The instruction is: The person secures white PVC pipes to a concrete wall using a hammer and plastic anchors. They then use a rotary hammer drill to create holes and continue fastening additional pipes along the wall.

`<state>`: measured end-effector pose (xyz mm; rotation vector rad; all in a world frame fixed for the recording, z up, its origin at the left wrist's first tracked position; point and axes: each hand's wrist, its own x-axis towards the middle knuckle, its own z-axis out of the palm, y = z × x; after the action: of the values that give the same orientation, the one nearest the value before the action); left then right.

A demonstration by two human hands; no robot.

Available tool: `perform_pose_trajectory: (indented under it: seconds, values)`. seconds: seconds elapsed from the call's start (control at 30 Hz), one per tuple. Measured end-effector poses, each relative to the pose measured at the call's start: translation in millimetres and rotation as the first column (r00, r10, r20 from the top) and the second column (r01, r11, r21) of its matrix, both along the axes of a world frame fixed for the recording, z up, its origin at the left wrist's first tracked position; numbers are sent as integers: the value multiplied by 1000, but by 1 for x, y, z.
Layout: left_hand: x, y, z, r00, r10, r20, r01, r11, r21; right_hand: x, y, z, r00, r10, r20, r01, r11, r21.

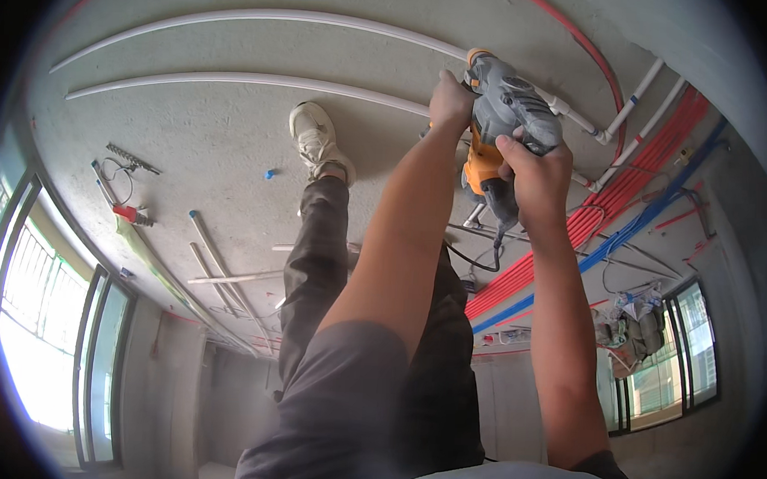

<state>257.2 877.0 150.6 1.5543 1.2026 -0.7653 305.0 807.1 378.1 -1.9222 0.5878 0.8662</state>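
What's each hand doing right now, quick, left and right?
Left hand: closed on the front of the grey and orange power drill.
Right hand: closed around the drill's rear handle.

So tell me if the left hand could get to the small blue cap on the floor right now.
Probably not: the left hand is gripping the drill along with the right hand, and the blue cap lies well off to the left, beyond the shoe.
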Motion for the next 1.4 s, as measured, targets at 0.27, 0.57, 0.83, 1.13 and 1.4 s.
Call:
perform_pose_trajectory:
  seconds: [0.27, 0.57, 0.83, 1.13, 1.4]
  values:
    - [11, -6, 6, 998, -14, -56, 12, 999, -35, 6, -22, -4, 1000, -6, 11, 6, 1000, -11]
    - [12, -8, -1, 998, -34, -50, 33, 999, -15, 7, -28, -12, 1000, -27, -4, 27, 999, 24]
    - [9, -7, -13, 997, -72, 13, 72, 997, 19, 7, -19, -7, 996, -92, -19, 93, 995, 41]
    - [-35, -25, 143, 936, -111, 333, 119, 993, -4, -47, -54, 174, 995, -59, 77, 55, 997, 45]
    - [-130, -43, 128, 918, 175, 356, -120, 978, -172, -118, -58, 173, 999, -29, 44, 31, 999, -37]
